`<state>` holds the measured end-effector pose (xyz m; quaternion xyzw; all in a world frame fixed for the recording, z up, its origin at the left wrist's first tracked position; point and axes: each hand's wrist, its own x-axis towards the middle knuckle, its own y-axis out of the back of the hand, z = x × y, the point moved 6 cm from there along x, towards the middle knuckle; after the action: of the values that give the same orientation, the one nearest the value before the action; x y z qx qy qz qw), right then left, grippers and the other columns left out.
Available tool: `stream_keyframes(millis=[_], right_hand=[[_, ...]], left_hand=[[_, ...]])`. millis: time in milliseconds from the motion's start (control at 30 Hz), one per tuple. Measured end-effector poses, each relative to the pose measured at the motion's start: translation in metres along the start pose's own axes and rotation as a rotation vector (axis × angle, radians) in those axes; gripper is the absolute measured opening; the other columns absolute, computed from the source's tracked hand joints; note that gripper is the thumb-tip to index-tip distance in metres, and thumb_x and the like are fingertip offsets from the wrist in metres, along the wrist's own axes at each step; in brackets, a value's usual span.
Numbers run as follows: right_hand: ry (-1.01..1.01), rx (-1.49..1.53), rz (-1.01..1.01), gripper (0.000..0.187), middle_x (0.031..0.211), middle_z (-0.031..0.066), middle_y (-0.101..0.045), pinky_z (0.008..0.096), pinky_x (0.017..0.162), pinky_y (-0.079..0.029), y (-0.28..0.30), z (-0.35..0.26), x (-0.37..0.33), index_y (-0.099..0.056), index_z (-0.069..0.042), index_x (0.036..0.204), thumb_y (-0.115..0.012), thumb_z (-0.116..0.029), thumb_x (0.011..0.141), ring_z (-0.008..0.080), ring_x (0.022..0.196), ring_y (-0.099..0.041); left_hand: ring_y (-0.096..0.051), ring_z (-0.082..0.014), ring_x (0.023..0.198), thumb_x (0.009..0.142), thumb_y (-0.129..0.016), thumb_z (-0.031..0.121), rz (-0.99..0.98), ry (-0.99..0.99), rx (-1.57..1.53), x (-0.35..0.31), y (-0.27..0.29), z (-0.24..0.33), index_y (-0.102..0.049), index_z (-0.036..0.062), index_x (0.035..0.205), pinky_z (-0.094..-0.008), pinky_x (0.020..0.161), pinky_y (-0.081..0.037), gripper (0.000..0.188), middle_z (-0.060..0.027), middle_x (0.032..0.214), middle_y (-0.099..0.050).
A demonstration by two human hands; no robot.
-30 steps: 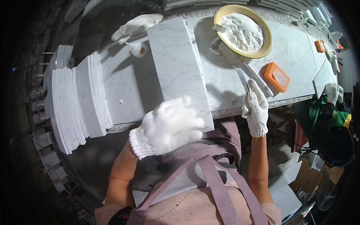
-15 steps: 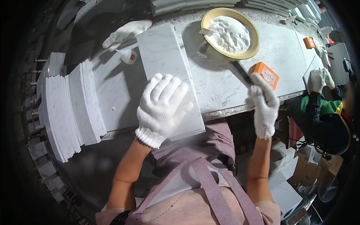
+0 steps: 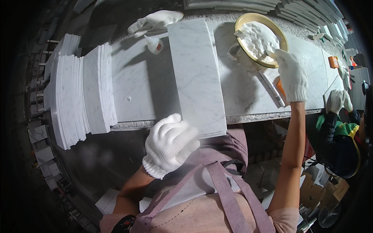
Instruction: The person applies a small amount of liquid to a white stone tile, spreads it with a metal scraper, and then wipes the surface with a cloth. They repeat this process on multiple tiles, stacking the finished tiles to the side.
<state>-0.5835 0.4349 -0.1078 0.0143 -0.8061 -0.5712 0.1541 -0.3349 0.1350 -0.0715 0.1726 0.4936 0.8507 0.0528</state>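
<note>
My left hand, in a white knit glove, is beside the near end of a grey-veined white marble slab. Its bent fingers are apart, partly blurred, with nothing visible in them. The slab lies on at least one other. My gloved right hand is at the near right rim of a yellow bowl of white powder. Its fingers are pinched at the powder; a small greyish tip shows there, but what they hold is unclear. Below the hand lie a white marker pen and a partly hidden orange box.
Marble strips stand stacked at the left. A small white squeeze bottle and a spare glove lie behind. A small flat blade rests on the bowl's left rim. At the right, a co-worker's gloved hands touch another slab.
My right hand has moved from beside the orange box to the bowl's powder. A dark strip by its fingers no longer shows; the marker pen does. My left hand has drawn back off the slab.
</note>
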Motion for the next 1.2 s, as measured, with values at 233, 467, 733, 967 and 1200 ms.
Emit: stream_keyframes(millis=[233, 467, 733, 967, 1200], right_hand=[[-0.079, 0.046, 0.120, 0.038, 0.125, 0.0154, -0.071, 0.0387, 0.083, -0.060, 0.037, 0.002, -0.057, -0.070, -0.016, 0.138, -0.069, -0.024, 0.100, 0.0304, 0.099, -0.075], [-0.123, 0.051, -0.065, 0.053, 0.142, 0.0151, -0.065, 0.0384, 0.099, -0.057, -0.004, -0.011, -0.134, -0.062, -0.012, 0.147, -0.075, -0.015, 0.096, 0.0314, 0.128, -0.066], [-0.293, 0.001, -0.176, 0.054, 0.131, 0.0125, -0.067, 0.0419, 0.089, -0.058, -0.020, 0.004, -0.126, -0.058, -0.018, 0.150, -0.072, -0.023, 0.099, 0.0315, 0.113, -0.071], [-0.231, -0.049, -0.205, 0.050, 0.109, 0.0104, -0.070, 0.0407, 0.083, -0.057, -0.011, 0.002, -0.124, -0.061, -0.017, 0.146, -0.071, -0.018, 0.097, 0.0299, 0.096, -0.071], [-0.716, 1.239, -0.285, 0.044, 0.095, 0.0021, -0.065, 0.0194, 0.046, -0.038, 0.008, -0.020, -0.170, -0.062, -0.002, 0.136, -0.072, -0.026, 0.101, 0.0039, 0.060, -0.055]], left_hand=[[-0.062, -0.0337, 0.127, 0.098, -0.070, 0.041, 0.021, -0.092, 0.021, 0.033, -0.011, -0.009, -0.076, 0.0099, 0.119, -0.0514, 0.116, -0.045, 0.038, -0.0104, 0.128, -0.069], [-0.056, -0.0320, 0.135, 0.095, -0.069, 0.043, 0.020, -0.139, 0.217, 0.085, -0.037, -0.027, -0.073, 0.0127, 0.127, -0.0509, 0.119, -0.041, 0.045, -0.0088, 0.139, -0.065], [-0.062, -0.0331, 0.126, 0.095, -0.069, 0.044, -0.027, -0.097, 0.221, 0.085, -0.037, -0.010, -0.072, 0.0062, 0.124, -0.0509, 0.117, -0.042, 0.048, -0.0131, 0.127, -0.069], [-0.062, -0.0283, 0.123, 0.092, -0.074, 0.041, 0.059, -0.107, 0.274, 0.097, -0.037, -0.012, -0.074, 0.0092, 0.121, -0.0481, 0.116, -0.043, 0.044, -0.0078, 0.124, -0.070], [-0.063, -0.0319, 0.120, 0.093, -0.074, 0.044, -0.158, -0.038, 0.081, 0.054, -0.017, 0.012, -0.077, 0.0124, 0.117, -0.0450, 0.112, -0.044, 0.040, -0.0075, 0.116, -0.071]])
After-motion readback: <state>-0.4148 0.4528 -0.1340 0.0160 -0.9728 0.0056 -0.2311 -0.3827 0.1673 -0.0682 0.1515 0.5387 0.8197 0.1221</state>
